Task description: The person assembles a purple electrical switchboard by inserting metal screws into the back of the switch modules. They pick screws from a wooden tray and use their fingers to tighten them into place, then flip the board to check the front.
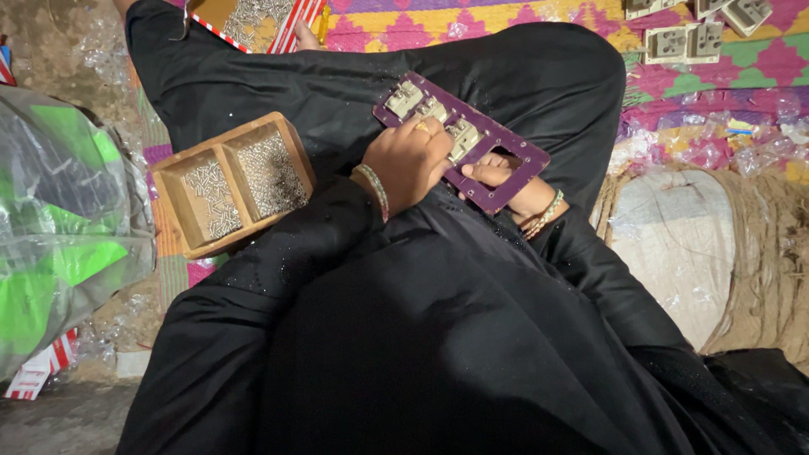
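A purple rectangular jig plate rests on my lap, tilted, with several beige socket parts seated in it. My left hand, with a ring and a bangle, lies on top of the plate, fingers curled over the middle parts. My right hand grips the plate's near edge from below, its thumb on the plate's face. Whether the left fingers pinch something small is hidden.
A wooden two-compartment box of small metal screws and pins sits on my left knee. More beige socket parts lie on the colourful woven mat at the upper right. A burlap sack is at right, plastic bags at left.
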